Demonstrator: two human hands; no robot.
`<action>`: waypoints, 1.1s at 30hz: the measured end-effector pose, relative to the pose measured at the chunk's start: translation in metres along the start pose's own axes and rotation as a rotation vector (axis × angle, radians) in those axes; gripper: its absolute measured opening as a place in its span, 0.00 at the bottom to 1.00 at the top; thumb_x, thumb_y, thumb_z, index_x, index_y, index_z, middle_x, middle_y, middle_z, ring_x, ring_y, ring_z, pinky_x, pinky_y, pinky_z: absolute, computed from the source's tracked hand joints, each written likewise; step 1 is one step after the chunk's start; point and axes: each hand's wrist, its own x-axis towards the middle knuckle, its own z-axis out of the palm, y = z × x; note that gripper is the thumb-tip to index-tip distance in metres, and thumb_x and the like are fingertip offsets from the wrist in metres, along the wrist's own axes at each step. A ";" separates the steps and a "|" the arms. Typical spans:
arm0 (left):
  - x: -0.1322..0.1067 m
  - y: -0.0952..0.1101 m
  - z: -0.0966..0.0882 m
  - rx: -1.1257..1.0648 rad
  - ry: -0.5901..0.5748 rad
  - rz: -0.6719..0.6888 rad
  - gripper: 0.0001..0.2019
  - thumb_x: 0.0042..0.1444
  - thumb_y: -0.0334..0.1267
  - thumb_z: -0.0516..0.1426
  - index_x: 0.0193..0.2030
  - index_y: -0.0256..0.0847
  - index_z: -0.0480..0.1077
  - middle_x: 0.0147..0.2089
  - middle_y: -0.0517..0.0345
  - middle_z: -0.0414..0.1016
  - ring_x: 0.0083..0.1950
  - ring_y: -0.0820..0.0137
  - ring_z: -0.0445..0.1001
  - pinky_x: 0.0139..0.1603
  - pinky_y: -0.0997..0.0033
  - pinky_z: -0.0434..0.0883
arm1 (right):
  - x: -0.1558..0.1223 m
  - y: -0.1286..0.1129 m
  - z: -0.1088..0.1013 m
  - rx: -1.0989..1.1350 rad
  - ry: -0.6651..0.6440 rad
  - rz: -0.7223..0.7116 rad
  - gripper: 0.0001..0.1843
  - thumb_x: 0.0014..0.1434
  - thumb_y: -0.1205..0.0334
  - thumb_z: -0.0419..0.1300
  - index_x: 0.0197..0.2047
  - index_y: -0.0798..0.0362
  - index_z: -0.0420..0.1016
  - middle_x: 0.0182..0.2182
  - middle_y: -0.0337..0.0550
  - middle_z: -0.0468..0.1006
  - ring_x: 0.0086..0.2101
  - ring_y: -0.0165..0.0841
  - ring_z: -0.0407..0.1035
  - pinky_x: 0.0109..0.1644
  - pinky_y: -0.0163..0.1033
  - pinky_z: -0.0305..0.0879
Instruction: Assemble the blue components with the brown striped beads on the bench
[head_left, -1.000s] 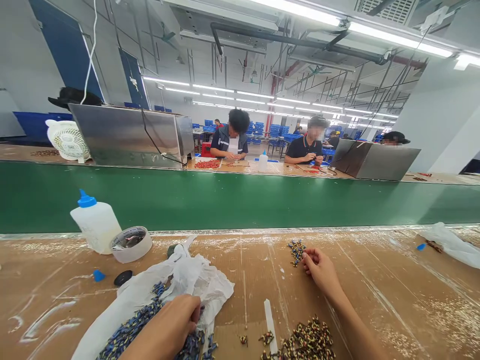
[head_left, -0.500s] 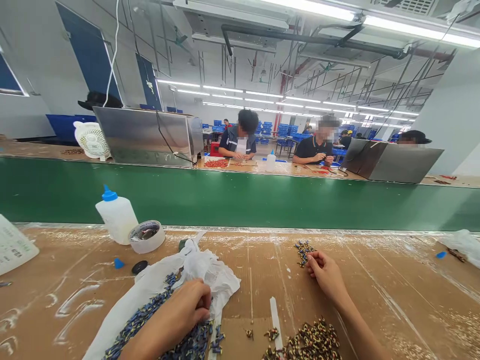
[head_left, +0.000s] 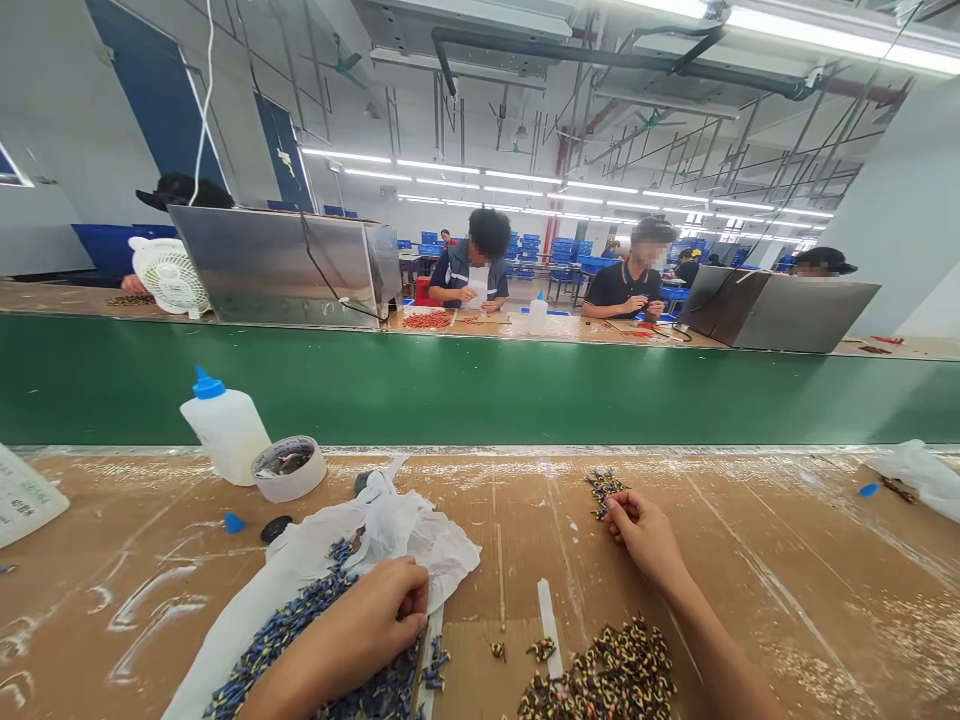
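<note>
My left hand (head_left: 379, 615) hovers over a heap of small blue-and-yellow parts (head_left: 289, 625) lying on a white plastic bag (head_left: 214, 655). Its fingers are curled in and the thumb is pressed to them; whatever they hold is hidden. My right hand (head_left: 645, 535) has thumb and fingertips pinched together at the near edge of a small cluster of blue, yellow and dark parts (head_left: 602, 487). What lies between those fingertips cannot be made out. Closer to me is a pile of dark, yellow and reddish small parts (head_left: 611, 670), with two little groups of them (head_left: 540, 650) to its left.
A blue-capped squeeze bottle (head_left: 225, 430), a tape roll (head_left: 289, 468) and a black disc (head_left: 277, 530) stand at the left. A green belt (head_left: 480, 390) runs across behind the brown tabletop (head_left: 750, 590). Beyond it people sit at work beside metal boxes (head_left: 285, 265). Clear plastic (head_left: 919, 475) lies far right.
The view has shifted slightly. Both hands keep nearly the same pose, the left over the blue parts and the right at the small cluster. Across the belt, one person's hand has risen.
</note>
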 end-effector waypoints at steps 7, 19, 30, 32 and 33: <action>0.006 0.000 -0.002 -0.052 0.113 0.058 0.05 0.54 0.34 0.48 0.31 0.39 0.64 0.36 0.57 0.70 0.37 0.67 0.66 0.38 0.70 0.59 | -0.001 -0.004 0.001 0.005 0.001 0.006 0.23 0.53 0.40 0.58 0.32 0.54 0.71 0.24 0.46 0.77 0.23 0.35 0.69 0.27 0.38 0.64; 0.021 0.005 0.015 -0.138 0.257 0.060 0.05 0.55 0.36 0.48 0.29 0.40 0.62 0.27 0.62 0.67 0.30 0.70 0.64 0.31 0.73 0.56 | -0.011 -0.019 0.003 0.001 -0.018 -0.026 0.25 0.54 0.38 0.57 0.36 0.54 0.72 0.26 0.46 0.77 0.26 0.37 0.70 0.31 0.39 0.64; 0.025 0.003 0.026 -0.378 0.243 0.152 0.15 0.55 0.32 0.52 0.49 0.39 0.70 0.33 0.60 0.70 0.34 0.71 0.67 0.38 0.72 0.63 | -0.020 -0.019 0.003 -0.027 -0.052 -0.009 0.25 0.52 0.38 0.59 0.36 0.54 0.70 0.26 0.46 0.77 0.28 0.38 0.71 0.31 0.39 0.66; 0.024 0.004 0.026 -0.410 0.233 0.157 0.15 0.55 0.32 0.52 0.49 0.38 0.72 0.36 0.57 0.72 0.37 0.71 0.68 0.41 0.71 0.64 | -0.021 -0.020 0.001 -0.036 -0.061 0.006 0.25 0.52 0.38 0.59 0.37 0.54 0.71 0.27 0.47 0.77 0.28 0.38 0.71 0.32 0.39 0.66; 0.024 0.005 0.026 -0.429 0.228 0.165 0.15 0.55 0.31 0.53 0.48 0.38 0.73 0.38 0.56 0.73 0.39 0.70 0.69 0.42 0.71 0.64 | -0.021 -0.020 0.000 -0.039 -0.067 0.012 0.26 0.52 0.38 0.59 0.37 0.54 0.71 0.26 0.47 0.77 0.28 0.38 0.71 0.32 0.39 0.66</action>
